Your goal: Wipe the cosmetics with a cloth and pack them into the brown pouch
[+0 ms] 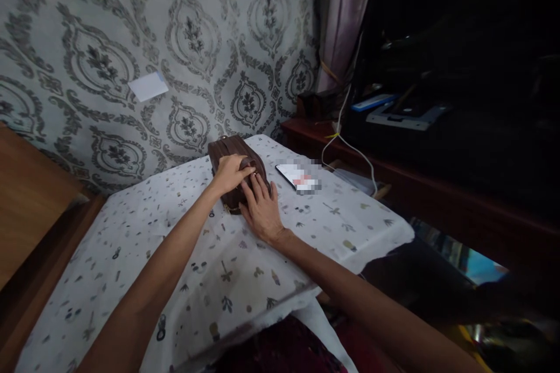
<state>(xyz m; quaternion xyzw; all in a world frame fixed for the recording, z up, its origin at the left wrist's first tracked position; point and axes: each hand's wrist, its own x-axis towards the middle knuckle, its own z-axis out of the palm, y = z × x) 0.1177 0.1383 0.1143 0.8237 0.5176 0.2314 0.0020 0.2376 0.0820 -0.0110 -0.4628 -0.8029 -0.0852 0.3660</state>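
Observation:
On the patterned white cloth near the wall lies a brown leather-looking bag (236, 147) with a short handle and gold-coloured zip parts at its ends. My left hand (230, 173) reaches over its top, fingers curled and thumb stretched along the handle, gripping it there. Against the near right side of the bag rests my right hand (263, 210), its fingers spread out and touching the surface. The fingertips of both hands almost meet close to the handle. What lies under the left fingers is hidden.
A phone (294, 179) with a lit screen lies right of the bag on the cloth-covered table (175, 262). Dark red furniture (306, 131) stands to the right, with a white cable (350, 145) hanging over it. Wooden furniture (35, 204) borders the left; patterned wallpaper is behind.

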